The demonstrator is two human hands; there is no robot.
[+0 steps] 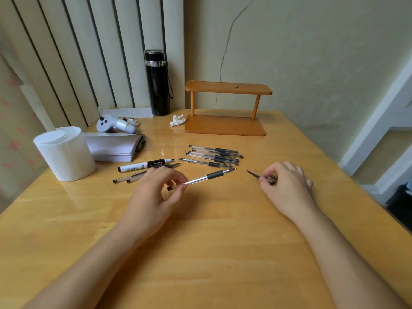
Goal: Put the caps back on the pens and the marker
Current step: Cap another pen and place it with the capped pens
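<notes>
Here, the left hand point(156, 186) pinches a thin clear plastic pen with a black grip point(201, 178) near its back end, above the wooden surface point(211, 253). The right hand point(286, 182) curls around a small dark cap point(262, 176). Both look light, stiff and slippery.

**Two bare forearms, nothing worn**

Entering from the bottom edge: left forearm point(93, 253) and right forearm point(347, 248), both uncovered along their whole visible length. No sleeve, cuff or fabric anywhere on either. Wrists plain, without watch, bracelet, band or string. Left hand point(153, 188) ungloved, fingers slender, no rings visible. Right hand point(287, 186) likewise ungloved, knuckles and back of the hand exposed, no rings visible. Fingernails short where visible and apparently unpainted, though too small for certainty. No tattoos, plasters, marks or writing apparent. Upper arms, shoulders and clothing outside the picture.
</notes>
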